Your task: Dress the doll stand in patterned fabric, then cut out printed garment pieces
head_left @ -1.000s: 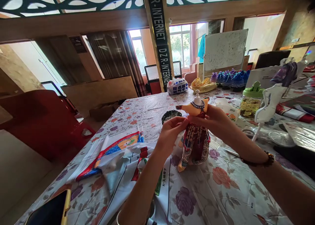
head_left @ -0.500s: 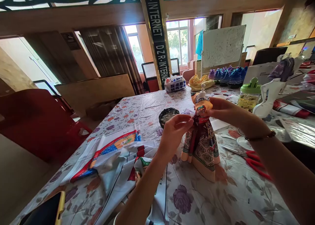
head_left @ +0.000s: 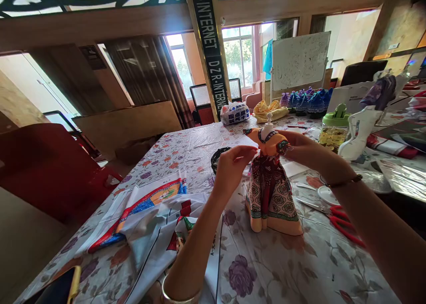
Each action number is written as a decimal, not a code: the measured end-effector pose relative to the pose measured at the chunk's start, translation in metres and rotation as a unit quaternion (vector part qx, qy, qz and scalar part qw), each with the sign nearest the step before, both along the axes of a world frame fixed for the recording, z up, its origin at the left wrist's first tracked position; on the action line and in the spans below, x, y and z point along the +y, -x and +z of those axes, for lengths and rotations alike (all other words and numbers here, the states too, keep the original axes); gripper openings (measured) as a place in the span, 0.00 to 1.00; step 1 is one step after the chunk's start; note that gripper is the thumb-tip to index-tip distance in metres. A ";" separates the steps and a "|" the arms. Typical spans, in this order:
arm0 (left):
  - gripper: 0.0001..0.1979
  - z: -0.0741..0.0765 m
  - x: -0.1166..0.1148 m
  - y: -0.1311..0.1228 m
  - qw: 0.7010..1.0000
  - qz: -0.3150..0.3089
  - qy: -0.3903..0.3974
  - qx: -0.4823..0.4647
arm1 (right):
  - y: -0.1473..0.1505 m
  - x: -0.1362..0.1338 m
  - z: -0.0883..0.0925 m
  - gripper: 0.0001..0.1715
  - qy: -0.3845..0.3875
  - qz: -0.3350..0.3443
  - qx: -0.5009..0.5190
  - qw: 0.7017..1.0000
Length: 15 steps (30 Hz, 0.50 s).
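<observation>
A small doll mannequin point(head_left: 268, 130) stands upright on the table in front of me, wearing a doll dress point(head_left: 273, 193) with an orange top and a long maroon, patterned skirt. My right hand point(head_left: 297, 146) is closed at the dress's right sleeve, partly behind it, with some fingertips hidden. At the waist's left side my left hand point(head_left: 234, 162) is pinched, fingertips together; whatever lies between them is too small to make out. Red-handled scissors point(head_left: 344, 222) lie to the right of the skirt.
Printed cloth point(head_left: 156, 224) is spread at the left, near a phone point(head_left: 60, 288). Behind my left hand sits a black basket point(head_left: 218, 157). A green-lidded jar point(head_left: 334, 128) and a white mannequin form point(head_left: 357, 133) stand at right. Blue-purple doll skirts point(head_left: 309, 100) and a plastic bag point(head_left: 234, 113) are farther back.
The doll has been turned so its front faces me, showing both sleeves. My left hand has shifted slightly left and up, off the waist front. A red strip seen at the waist no longer shows.
</observation>
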<state>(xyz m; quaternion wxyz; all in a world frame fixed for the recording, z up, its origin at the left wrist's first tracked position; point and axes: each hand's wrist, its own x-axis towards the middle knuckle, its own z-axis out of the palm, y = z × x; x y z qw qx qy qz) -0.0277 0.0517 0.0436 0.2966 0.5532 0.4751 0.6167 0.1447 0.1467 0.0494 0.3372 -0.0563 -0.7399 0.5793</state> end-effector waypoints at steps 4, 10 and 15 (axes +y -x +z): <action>0.08 0.002 0.014 0.005 1.000 -0.029 0.012 -0.002 | 0.000 0.004 -0.005 0.25 -0.009 -0.026 0.007 1.000; 0.09 0.005 0.023 0.014 0.998 -0.066 0.015 -0.001 | 0.000 0.009 -0.011 0.23 -0.029 -0.065 0.005 0.997; 0.12 0.006 0.021 0.018 0.994 -0.104 0.019 0.006 | 0.000 0.013 -0.017 0.26 -0.031 -0.084 -0.001 0.996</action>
